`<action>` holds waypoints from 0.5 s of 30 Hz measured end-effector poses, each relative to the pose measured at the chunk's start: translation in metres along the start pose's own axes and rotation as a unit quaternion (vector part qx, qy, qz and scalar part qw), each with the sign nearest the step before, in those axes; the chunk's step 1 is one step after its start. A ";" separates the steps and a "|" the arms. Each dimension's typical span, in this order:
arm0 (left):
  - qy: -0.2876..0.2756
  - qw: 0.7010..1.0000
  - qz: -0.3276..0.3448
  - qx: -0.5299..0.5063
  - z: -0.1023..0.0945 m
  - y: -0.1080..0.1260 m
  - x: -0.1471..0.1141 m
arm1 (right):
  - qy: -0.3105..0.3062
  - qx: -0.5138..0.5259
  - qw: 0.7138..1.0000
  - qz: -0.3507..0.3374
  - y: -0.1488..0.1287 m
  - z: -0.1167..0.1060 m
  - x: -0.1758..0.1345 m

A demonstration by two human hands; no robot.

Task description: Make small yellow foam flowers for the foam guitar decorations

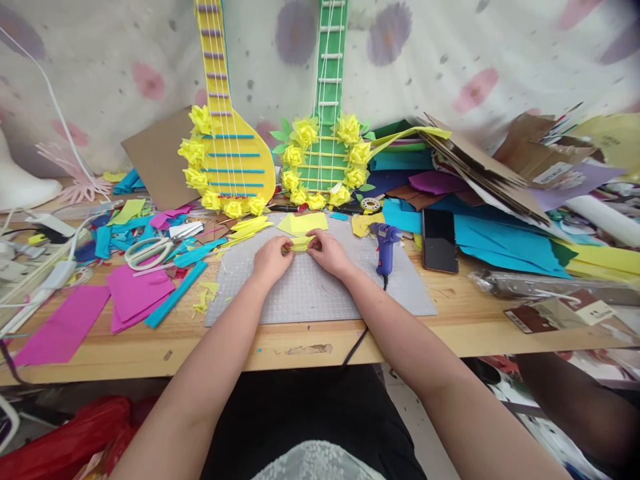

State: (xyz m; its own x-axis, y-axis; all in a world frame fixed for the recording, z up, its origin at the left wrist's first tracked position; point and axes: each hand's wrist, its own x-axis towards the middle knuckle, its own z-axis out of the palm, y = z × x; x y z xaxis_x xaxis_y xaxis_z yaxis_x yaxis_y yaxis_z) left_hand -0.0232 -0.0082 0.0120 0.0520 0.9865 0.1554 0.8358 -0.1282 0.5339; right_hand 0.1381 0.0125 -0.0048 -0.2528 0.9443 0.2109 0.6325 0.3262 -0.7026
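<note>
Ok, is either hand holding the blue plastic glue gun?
No, the blue plastic glue gun rests on the grey gridded cutting mat, while the left hand and right hand hold a yellow paper piece between them.

yellow paper strip (301, 245): showing off a bright lemony color, looking kinda narrow
strip's folds: too small to be counting, tbh
strip's ends: both getting pinched, so it's stretching sideways, roughly level
strip's spot: sitting just left of dead center in the frame
</note>
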 end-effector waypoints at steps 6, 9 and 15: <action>0.001 0.997 -0.050 -0.067 -0.004 -0.005 0.005 | 0.007 0.044 0.998 0.054 0.001 0.002 0.005; 0.017 0.996 -0.063 -0.068 -0.001 -0.003 0.005 | 0.022 0.027 0.997 0.071 -0.003 0.005 0.006; 0.043 0.994 -0.091 -0.050 0.005 0.003 0.003 | 0.049 -0.012 0.996 0.078 -0.008 0.009 0.005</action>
State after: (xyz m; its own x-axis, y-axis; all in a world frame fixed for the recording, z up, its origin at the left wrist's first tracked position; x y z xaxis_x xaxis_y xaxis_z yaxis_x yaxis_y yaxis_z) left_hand -0.0181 -0.0052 0.0099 -0.1442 0.9826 0.1166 0.7681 0.0369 0.6392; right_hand 0.1250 0.0142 -0.0047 -0.0779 0.9828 0.1675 0.6754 0.1756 -0.7162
